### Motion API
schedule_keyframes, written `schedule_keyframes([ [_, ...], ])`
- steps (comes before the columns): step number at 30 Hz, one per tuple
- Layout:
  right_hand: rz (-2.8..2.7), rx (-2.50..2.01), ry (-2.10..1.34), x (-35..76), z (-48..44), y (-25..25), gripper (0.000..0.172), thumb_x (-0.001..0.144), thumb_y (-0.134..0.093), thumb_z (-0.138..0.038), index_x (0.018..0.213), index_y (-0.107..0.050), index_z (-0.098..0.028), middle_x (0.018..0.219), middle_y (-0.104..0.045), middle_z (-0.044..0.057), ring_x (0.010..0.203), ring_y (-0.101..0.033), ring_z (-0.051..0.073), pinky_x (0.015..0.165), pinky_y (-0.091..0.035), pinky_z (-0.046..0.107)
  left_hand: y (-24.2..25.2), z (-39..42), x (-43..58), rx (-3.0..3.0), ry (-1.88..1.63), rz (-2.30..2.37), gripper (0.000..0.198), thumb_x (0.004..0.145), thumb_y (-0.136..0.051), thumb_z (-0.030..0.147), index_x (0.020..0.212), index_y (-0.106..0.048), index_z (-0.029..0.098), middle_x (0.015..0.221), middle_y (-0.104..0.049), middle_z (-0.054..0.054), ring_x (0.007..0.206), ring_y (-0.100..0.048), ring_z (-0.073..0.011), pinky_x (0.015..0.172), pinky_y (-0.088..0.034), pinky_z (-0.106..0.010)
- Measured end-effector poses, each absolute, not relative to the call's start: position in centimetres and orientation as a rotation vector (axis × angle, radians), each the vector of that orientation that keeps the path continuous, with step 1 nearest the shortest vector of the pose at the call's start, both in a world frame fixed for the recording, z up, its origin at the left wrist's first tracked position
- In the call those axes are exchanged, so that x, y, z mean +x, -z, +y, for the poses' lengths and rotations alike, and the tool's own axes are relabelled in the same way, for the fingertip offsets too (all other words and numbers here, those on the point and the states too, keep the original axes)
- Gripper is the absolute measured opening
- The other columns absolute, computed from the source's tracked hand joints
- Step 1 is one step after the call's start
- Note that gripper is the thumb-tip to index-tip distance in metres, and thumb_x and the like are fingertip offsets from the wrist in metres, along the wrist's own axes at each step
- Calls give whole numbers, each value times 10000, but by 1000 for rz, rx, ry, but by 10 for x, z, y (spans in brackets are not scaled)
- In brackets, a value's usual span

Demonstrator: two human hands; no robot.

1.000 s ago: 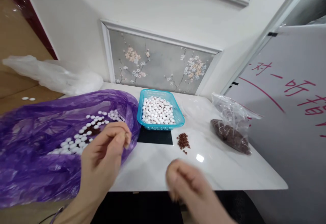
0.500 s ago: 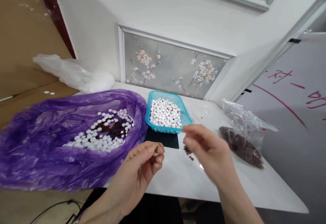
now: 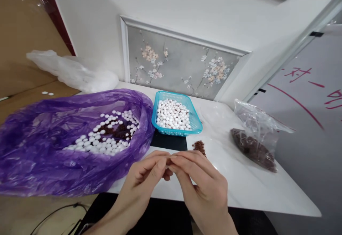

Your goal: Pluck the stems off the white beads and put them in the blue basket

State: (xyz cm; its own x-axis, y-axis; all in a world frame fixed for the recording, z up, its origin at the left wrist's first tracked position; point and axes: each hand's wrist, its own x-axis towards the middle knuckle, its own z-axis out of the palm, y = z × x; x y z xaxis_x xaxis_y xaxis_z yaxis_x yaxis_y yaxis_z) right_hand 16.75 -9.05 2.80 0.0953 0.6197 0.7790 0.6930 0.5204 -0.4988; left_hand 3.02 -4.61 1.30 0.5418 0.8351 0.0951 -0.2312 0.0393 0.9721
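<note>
My left hand is closed in a pinch in front of the blue basket. Half a second ago a small white ball with brown material on it showed at these fingertips; now the fingers mostly cover it. My right hand meets the left, thumb and fingertips pressed together at the same spot; what lies between them is hidden. Just beyond the right fingers is a small heap of brown shreds on the white table. Many white balls fill the basket, with brown bits among them.
A crumpled purple bag at left holds white balls and brown shreds. A clear bag of brown material lies at right, beside a whiteboard. Near the wall is a white plastic bag. A black pad lies before the basket.
My right hand has come left from over the brown heap to meet my left hand, fingertips to fingertips. The brown heap is more exposed. The view has shifted slightly.
</note>
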Motion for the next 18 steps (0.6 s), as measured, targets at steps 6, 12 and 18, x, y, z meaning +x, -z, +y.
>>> schedule_keyframes([
  [6, -1511, -1189, -80, 171, -95, -26, 220, 802, -612, -9, 904, -713, -176, 896, -700, 47, 824, -651, 145, 744, -542, 254, -19, -47, 31, 1412, -883, 615, 234, 921, -472, 243, 790, -660, 197, 875, -576, -27, 758, -534, -138, 695, -447, -251],
  [12, -1452, -1221, -301, 172, -99, -24, 237, 814, -614, -41, 949, -710, -211, 952, -692, 14, 884, -645, 116, 793, -516, 193, -31, -50, 32, 1615, -960, 701, 195, 893, -506, 199, 769, -656, 207, 786, -575, 3, 672, -547, -111, 624, -450, -210],
  [18, -1418, -1216, -411, 171, -99, -22, 276, 835, -597, -67, 996, -699, -266, 986, -679, -5, 918, -631, 123, 804, -505, 219, -31, -51, 30, 1715, -983, 739, 194, 896, -501, 166, 806, -663, 226, 797, -581, 20, 658, -555, -86, 608, -463, -175],
])
